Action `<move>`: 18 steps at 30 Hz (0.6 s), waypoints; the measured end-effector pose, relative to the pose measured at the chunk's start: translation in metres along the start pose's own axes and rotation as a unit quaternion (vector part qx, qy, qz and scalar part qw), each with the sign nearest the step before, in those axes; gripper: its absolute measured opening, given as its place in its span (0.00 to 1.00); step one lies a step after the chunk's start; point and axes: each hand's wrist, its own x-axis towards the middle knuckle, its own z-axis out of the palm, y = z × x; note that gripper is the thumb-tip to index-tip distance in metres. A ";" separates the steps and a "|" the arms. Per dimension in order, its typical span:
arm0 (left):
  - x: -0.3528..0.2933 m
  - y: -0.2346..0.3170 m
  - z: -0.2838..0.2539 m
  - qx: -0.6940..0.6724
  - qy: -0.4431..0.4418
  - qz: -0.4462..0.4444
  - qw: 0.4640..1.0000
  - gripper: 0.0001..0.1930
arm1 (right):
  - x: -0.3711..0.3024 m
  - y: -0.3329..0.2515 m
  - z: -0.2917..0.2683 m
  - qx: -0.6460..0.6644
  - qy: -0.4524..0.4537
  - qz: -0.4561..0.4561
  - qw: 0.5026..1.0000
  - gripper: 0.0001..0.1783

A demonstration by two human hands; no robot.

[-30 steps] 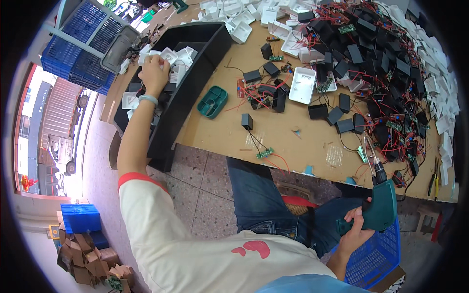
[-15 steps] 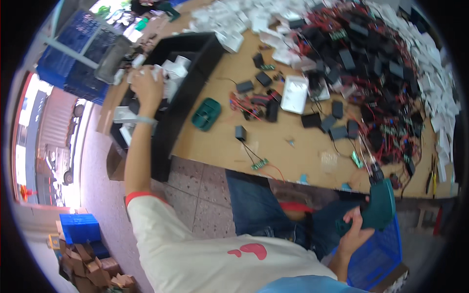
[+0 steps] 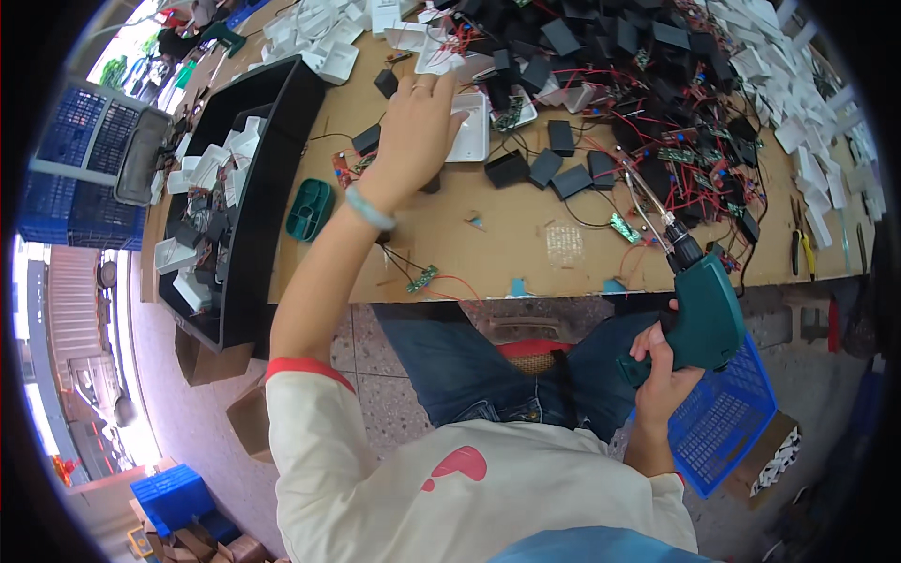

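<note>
My left hand (image 3: pixel 415 131) reaches over the table with fingers stretched out, beside a white plastic tray (image 3: pixel 471 129) and close to white housings (image 3: pixel 436 52) at the far side. I see nothing held in it, though its fingertips partly overlap the white pieces. Down at the right, by the table's front edge, my right hand (image 3: pixel 662 371) grips a green power drill (image 3: pixel 706 314). Its long thin bit points up toward the heap of black boxes, red wires and green circuit boards (image 3: pixel 657 122). A green divided dish (image 3: pixel 310 210) stands left of my left forearm.
At left, a long black bin (image 3: pixel 272 178) contains white housings and dark parts. White housings (image 3: pixel 779 94) pile up at the far right. Pliers (image 3: pixel 802 244) lie near the right edge. A blue crate (image 3: pixel 723 422) sits below the drill, with cardboard boxes (image 3: pixel 211 357) at lower left.
My left hand has left the black bin and swung right, over the table beside the white tray. My view has shifted; the drill stays in my right hand.
</note>
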 end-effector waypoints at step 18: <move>-0.036 0.113 -0.013 -0.036 -0.010 0.339 0.940 0.15 | 0.000 0.004 -0.011 0.033 0.018 0.015 0.999 0.19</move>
